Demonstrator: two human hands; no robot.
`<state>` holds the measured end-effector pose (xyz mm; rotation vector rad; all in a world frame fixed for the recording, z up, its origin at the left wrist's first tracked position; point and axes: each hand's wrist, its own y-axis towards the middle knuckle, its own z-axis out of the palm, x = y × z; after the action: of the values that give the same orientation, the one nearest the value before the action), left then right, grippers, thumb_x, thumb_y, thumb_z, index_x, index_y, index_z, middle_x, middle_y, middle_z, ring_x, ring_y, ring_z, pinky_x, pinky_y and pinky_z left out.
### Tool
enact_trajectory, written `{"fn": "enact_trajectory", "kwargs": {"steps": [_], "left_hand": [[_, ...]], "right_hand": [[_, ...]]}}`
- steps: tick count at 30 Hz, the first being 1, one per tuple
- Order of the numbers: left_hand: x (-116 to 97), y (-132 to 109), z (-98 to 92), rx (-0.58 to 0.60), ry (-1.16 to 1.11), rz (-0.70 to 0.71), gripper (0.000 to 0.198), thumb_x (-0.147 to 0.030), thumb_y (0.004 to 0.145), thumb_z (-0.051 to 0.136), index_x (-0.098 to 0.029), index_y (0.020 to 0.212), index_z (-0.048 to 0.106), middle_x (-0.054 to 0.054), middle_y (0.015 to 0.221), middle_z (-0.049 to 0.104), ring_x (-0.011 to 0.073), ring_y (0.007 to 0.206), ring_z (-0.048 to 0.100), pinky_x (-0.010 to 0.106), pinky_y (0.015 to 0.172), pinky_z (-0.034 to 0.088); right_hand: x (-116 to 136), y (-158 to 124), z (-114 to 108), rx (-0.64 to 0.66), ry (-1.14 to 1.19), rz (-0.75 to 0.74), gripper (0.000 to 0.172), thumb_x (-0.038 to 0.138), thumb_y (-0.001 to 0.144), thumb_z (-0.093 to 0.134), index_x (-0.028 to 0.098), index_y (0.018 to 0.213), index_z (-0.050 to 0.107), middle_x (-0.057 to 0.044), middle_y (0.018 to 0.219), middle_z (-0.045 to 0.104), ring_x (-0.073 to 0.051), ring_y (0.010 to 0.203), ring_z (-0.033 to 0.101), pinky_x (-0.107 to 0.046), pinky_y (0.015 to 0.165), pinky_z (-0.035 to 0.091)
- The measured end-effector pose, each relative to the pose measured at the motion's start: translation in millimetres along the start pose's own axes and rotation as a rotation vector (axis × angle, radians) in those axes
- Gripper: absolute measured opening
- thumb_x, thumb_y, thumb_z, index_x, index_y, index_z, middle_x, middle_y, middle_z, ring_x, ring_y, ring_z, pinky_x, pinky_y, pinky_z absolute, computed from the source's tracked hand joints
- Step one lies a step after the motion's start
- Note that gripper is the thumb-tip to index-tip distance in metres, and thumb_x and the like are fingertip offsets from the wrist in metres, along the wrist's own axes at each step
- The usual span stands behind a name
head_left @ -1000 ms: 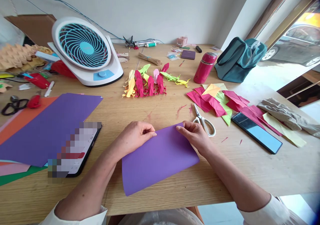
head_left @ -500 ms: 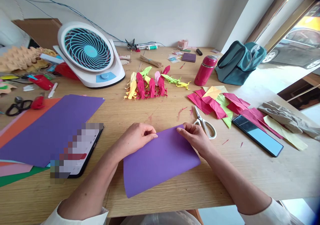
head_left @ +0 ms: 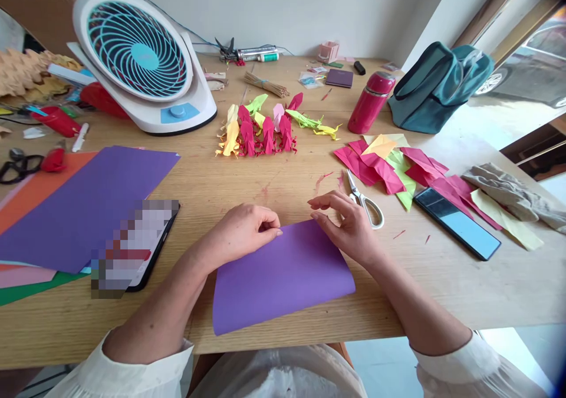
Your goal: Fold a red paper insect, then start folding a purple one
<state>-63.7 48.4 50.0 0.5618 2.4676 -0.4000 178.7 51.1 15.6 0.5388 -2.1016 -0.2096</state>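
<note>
A sheet of purple paper (head_left: 283, 280) lies bent over on the table in front of me, its rounded bend towards me and its edges together at the far side. My left hand (head_left: 247, 230) pinches that far edge at its left part. At the far right corner is my right hand (head_left: 342, 224), thumb on or just above the paper and fingers spread apart, holding nothing. White-handled scissors (head_left: 365, 202) lie close beside my right hand, blades pointing away from me.
Folded paper figures (head_left: 265, 130) stand beyond my hands. Left are a fan (head_left: 141, 56), a stack of coloured sheets (head_left: 88, 209) and a tablet-like device (head_left: 161, 247). Right are a red flask (head_left: 371, 100), pink and green paper pieces (head_left: 375, 168), a phone (head_left: 460, 224) and a teal bag (head_left: 428, 97).
My right hand has loosened its pinch on the paper's corner and its fingers have spread. My left hand keeps its grip. The whole view has shifted slightly.
</note>
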Motion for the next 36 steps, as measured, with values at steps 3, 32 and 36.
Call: {"fn": "enact_trajectory", "kwargs": {"steps": [3,32,36], "left_hand": [[-5.2,-0.4,5.4,0.004,0.091,0.059,0.022,-0.030,0.090,0.056,-0.022,0.073,0.067,-0.001,0.076,0.071,0.0169,0.072,0.062,0.028,0.067,0.038],[19.6,8.5,-7.3,-0.253,-0.737,-0.191,0.034,-0.047,0.073,0.075,-0.016,0.083,0.065,-0.003,0.072,0.060,0.0111,0.063,0.052,0.022,0.057,0.040],[16.5,8.1,-6.0,-0.300,-0.717,-0.189,0.030,-0.044,0.073,0.075,-0.016,0.077,0.064,-0.004,0.068,0.058,0.0097,0.061,0.049,0.020,0.054,0.037]], "right_hand": [[9.6,-1.8,1.8,0.134,-0.246,-0.187,0.013,0.027,0.096,0.061,0.023,0.101,0.073,-0.005,0.097,0.073,-0.022,0.091,0.060,-0.039,0.087,0.038],[-10.1,-1.0,-2.5,0.064,-0.100,-0.028,0.017,0.023,0.095,0.058,0.021,0.082,0.069,0.000,0.077,0.066,-0.014,0.069,0.059,-0.031,0.074,0.041],[-12.5,-1.2,-2.1,0.064,-0.080,-0.025,0.017,0.023,0.095,0.059,0.021,0.082,0.069,0.001,0.077,0.065,-0.014,0.068,0.058,-0.030,0.072,0.041]]}}
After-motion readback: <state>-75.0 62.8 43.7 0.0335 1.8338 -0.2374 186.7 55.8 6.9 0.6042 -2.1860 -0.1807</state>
